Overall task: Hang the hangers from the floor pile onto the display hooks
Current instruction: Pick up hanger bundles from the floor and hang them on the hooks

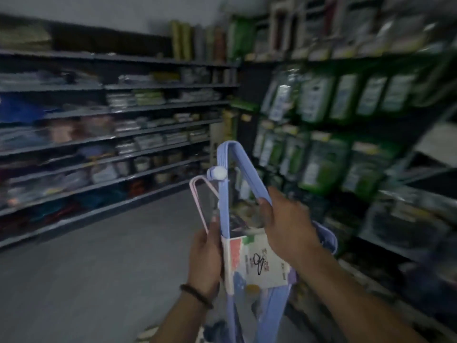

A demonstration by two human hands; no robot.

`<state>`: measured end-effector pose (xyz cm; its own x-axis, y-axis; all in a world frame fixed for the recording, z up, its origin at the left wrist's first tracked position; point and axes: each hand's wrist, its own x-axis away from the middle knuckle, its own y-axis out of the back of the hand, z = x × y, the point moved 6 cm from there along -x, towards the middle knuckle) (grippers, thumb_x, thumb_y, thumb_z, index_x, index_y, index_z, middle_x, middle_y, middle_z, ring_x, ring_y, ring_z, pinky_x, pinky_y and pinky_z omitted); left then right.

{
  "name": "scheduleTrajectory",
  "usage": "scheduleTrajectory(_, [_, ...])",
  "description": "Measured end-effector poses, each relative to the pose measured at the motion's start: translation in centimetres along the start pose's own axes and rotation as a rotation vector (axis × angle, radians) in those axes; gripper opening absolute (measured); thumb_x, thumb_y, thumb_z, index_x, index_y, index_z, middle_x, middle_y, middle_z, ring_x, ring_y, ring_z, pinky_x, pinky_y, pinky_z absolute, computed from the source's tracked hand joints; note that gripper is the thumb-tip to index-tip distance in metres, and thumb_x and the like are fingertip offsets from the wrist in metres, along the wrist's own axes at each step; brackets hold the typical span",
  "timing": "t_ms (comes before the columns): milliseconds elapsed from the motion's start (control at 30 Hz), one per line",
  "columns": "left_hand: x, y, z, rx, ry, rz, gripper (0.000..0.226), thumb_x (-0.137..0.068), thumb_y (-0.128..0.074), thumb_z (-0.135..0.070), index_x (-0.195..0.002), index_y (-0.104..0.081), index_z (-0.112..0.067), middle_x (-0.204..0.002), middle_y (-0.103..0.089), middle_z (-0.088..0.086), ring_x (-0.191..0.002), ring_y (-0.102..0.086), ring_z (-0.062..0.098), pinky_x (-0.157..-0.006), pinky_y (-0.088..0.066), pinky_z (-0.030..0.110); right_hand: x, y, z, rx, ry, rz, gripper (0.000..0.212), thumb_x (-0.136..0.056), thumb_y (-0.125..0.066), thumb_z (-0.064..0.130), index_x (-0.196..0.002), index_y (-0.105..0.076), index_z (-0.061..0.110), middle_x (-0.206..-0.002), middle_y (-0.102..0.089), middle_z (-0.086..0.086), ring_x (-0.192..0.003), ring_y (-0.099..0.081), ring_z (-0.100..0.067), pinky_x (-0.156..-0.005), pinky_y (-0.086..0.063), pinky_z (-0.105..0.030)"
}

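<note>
A bundle of light-blue plastic hangers point(223, 206) with a printed paper label point(257, 263) wrapped round its middle stands upright in front of me. My right hand point(284, 219) grips the bundle's right arm just above the label. My left hand point(205, 258) holds the bundle's left side together with a thin pink hanger point(197, 201), which sticks up to the left. A white round knob point(219, 173) sits on the blue bundle near its top. The view is blurred by motion.
Grey shelves point(123, 142) with folded packaged goods run along the left and back. A dark display wall point(346, 125) on the right carries rows of hanging green-and-white packets. Bare grey floor point(99, 268) lies between them. Some items lie at my feet, unclear.
</note>
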<state>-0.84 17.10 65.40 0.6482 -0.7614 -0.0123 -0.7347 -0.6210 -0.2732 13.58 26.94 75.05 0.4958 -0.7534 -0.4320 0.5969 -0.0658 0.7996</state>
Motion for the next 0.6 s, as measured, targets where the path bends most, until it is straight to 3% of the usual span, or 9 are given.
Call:
scheduleTrajectory(67, [1.2, -5.2, -1.3, -0.061, -0.092, 0.047, 0.054, -0.105, -0.052, -0.053, -0.081, -0.066, -0.006, -0.068, -0.066, 0.018, -0.059, -0.065, 0.028, -0.058, -0.053, 0.041, 2.0, 5.5, -3.3, 0.099, -0.036, -0.052, 0.025, -0.113, -0.035, 0.041, -0.120, -0.048, 0.022, -0.071, -0.054, 0.004, -0.053, -0.054, -0.020, -0.044, -0.035, -0.036])
scheduleTrajectory(100, [1.8, -7.8, -1.9, -0.089, -0.130, 0.073, 0.059, -0.104, -0.051, -0.058, -0.081, -0.061, -0.005, -0.067, -0.062, 0.022, -0.056, -0.062, 0.026, -0.055, -0.050, 0.041, 3.0, 8.3, -4.9, 0.141, -0.059, -0.075, 0.024, -0.113, -0.035, 0.041, -0.121, -0.048, 0.022, -0.070, -0.055, 0.004, -0.052, -0.053, -0.018, -0.043, -0.035, -0.034])
scheduleTrajectory(167, [3.3, -13.2, -2.5, -0.155, -0.189, 0.156, 0.066, -0.097, -0.051, -0.070, -0.086, -0.061, -0.005, -0.073, -0.062, 0.028, -0.059, -0.064, 0.033, -0.056, -0.054, 0.051, 5.1, 14.2, -8.4, 0.194, -0.111, -0.139, 0.022, -0.113, -0.036, 0.041, -0.116, -0.048, 0.023, -0.072, -0.058, 0.002, -0.055, -0.057, -0.020, -0.046, -0.036, -0.033])
scheduleTrajectory(267, [5.6, -21.5, -3.7, -0.206, -0.320, 0.271, 0.037, -0.101, -0.060, -0.056, -0.088, -0.070, -0.024, -0.074, -0.069, 0.012, -0.071, -0.069, 0.040, -0.063, -0.059, 0.063, 8.7, 23.5, -13.7, 0.238, -0.176, -0.253, 0.026, -0.112, -0.040, 0.041, -0.116, -0.054, 0.020, -0.075, -0.064, -0.001, -0.059, -0.059, -0.025, -0.051, -0.041, -0.040])
scheduleTrajectory(333, [7.6, -27.4, -4.7, -0.218, -0.385, 0.332, 0.019, -0.103, -0.066, -0.039, -0.091, -0.076, -0.028, -0.070, -0.070, -0.001, -0.073, -0.072, 0.032, -0.069, -0.063, 0.053, 11.5, 29.3, -17.2, 0.254, -0.180, -0.330, 0.024, -0.111, -0.046, 0.038, -0.123, -0.058, 0.022, -0.078, -0.069, -0.004, -0.063, -0.063, -0.030, -0.054, -0.045, -0.042])
scheduleTrajectory(367, [8.9, -30.6, -5.3, -0.221, -0.417, 0.365, 0.017, -0.103, -0.066, -0.034, -0.090, -0.077, -0.029, -0.067, -0.070, -0.005, -0.069, -0.071, 0.021, -0.068, -0.062, 0.040, 12.8, 32.1, -19.1, 0.276, -0.181, -0.354, 0.022, -0.110, -0.048, 0.036, -0.123, -0.059, 0.023, -0.078, -0.069, -0.004, -0.064, -0.064, -0.031, -0.056, -0.048, -0.042])
scheduleTrajectory(433, [11.6, -37.2, -6.5, -0.234, -0.494, 0.446, 0.024, -0.104, -0.065, -0.031, -0.082, -0.073, -0.029, -0.060, -0.065, -0.005, -0.055, -0.060, 0.007, -0.055, -0.049, 0.022, 15.4, 37.5, -23.2, 0.327, -0.206, -0.379, 0.012, -0.109, -0.050, 0.035, -0.112, -0.059, 0.026, -0.072, -0.067, -0.001, -0.060, -0.062, -0.027, -0.055, -0.048, -0.040])
scheduleTrajectory(500, [14.7, -43.9, -7.8, -0.238, -0.555, 0.542, 0.022, -0.105, -0.062, -0.031, -0.086, -0.072, -0.030, -0.058, -0.066, -0.004, -0.050, -0.058, 0.006, -0.049, -0.046, 0.020, 18.1, 42.7, -27.1, 0.384, -0.237, -0.401, 0.012, -0.108, -0.051, 0.034, -0.099, -0.055, 0.027, -0.066, -0.064, 0.003, -0.054, -0.059, -0.022, -0.051, -0.043, -0.037])
scheduleTrajectory(600, [18.7, -53.5, -9.1, -0.222, -0.648, 0.695, 0.017, -0.106, -0.059, -0.027, -0.100, -0.074, -0.030, -0.062, -0.072, -0.003, -0.054, -0.070, 0.007, -0.051, -0.052, 0.020, 21.9, 50.3, -32.8, 0.452, -0.274, -0.462, 0.016, -0.106, -0.050, 0.031, -0.091, -0.048, 0.026, -0.062, -0.060, 0.004, -0.050, -0.057, -0.021, -0.047, -0.045, -0.039])
